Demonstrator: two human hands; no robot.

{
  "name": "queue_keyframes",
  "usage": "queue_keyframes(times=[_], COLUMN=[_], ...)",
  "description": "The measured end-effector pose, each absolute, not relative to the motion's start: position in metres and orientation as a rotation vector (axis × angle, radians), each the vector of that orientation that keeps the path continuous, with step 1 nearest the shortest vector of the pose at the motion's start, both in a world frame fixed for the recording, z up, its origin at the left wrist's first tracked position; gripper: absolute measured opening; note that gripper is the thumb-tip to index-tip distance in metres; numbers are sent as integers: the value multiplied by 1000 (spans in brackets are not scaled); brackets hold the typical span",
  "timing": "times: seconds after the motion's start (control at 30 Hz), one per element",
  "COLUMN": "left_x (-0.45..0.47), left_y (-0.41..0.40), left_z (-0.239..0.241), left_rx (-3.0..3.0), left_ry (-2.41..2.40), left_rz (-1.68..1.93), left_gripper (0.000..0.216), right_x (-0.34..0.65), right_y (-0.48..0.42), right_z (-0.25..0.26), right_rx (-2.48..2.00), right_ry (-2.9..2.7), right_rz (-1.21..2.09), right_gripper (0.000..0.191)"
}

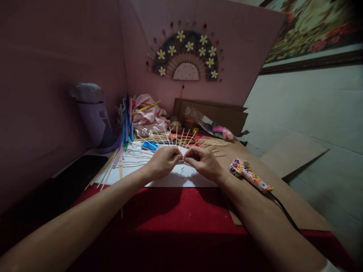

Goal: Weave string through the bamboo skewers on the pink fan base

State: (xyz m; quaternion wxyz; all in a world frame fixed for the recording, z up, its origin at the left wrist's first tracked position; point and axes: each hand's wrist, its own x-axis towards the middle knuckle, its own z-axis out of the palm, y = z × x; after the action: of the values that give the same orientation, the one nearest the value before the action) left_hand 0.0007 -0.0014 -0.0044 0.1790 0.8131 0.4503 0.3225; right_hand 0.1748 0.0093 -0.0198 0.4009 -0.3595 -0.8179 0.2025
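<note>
Over a white sheet [170,181], my left hand [166,160] and my right hand [202,160] meet with their fingertips almost touching. Both are closed in a pinch at the lower edge of a small pink half-round stick fan [183,150]. Thin wooden sticks [176,136] radiate from it, away from me and out to both sides. My fingers cover much of its base, so the exact spot they grip is hidden. A handwritten mark like a 5 shows on the sheet just below my hands. A glue gun [251,176] with a flowered cover lies beside my right forearm.
Cardboard [283,204] lies under the glue gun. Loose sticks [104,170] and a dark flat panel [82,172] are at left. Behind stand a purple container [95,121], pipe cleaners [127,121] and pink cloth [147,113]. A flowered fan [185,49] hangs on the pink wall.
</note>
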Motion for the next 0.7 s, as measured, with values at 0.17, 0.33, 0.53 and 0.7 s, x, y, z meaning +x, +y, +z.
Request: queue_keyframes(times=[0.17, 0.33, 0.53, 0.7], left_x=[0, -1, -1, 0], left_y=[1, 5, 4, -2], left_z=[-4, -7, -6, 1], left_rx=[2069, 2088, 2045, 2003], left_ry=[1135, 1152, 1124, 1209], left_rz=[915, 921, 931, 969], left_gripper=[26, 20, 16, 12], right_x=[174, 173, 173, 174], right_y=[8, 8, 7, 10], right_z=[-19, -20, -19, -20], right_rx=[-897, -889, -907, -848], right_ry=[-2076, -2108, -2116, -2069], right_rz=[508, 483, 517, 579], right_gripper=[4, 5, 5, 4])
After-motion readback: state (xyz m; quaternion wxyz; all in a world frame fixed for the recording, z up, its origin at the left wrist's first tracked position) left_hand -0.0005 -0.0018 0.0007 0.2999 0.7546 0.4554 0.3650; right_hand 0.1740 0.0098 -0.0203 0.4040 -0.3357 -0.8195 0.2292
